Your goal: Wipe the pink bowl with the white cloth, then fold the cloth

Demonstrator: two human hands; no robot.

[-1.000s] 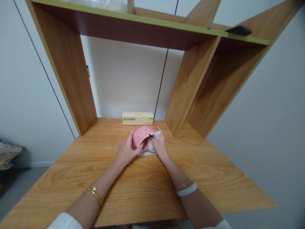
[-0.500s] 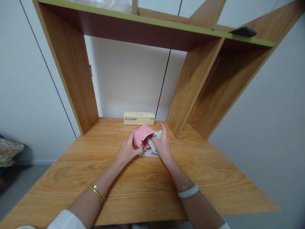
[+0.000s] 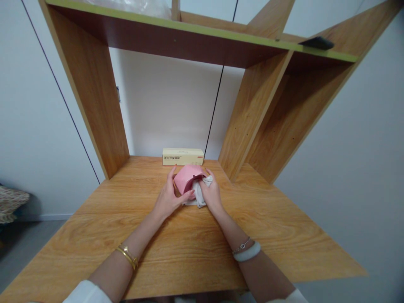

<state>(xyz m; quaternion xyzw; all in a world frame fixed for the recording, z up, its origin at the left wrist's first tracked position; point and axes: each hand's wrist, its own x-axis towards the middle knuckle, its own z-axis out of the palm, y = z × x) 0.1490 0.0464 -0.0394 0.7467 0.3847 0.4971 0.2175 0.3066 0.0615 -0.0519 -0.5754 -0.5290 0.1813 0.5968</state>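
A pink bowl (image 3: 186, 176) with an uneven, angular rim is tilted on its side, its opening turned toward me and to the right. My left hand (image 3: 168, 195) grips it from the left, thumb at the near rim and fingers behind. A whitish cloth (image 3: 198, 194) is bunched at the opening and partly inside, with its lower end hanging at the tabletop. My right hand (image 3: 211, 191) holds the cloth at the bowl's right side. Its fingers reach into the opening and are partly hidden by cloth and rim.
Behind the bowl, a cream box (image 3: 183, 157) with printed lettering stands on the wooden desk (image 3: 189, 248). Upright wooden panels (image 3: 255, 118) flank the desk, with a green-edged shelf (image 3: 176, 23) above. A dark flat object (image 3: 317, 43) lies on the shelf at right.
The bowl has turned slightly in my left hand, so its opening faces more to the right. My right hand has pushed the cloth further into the opening.
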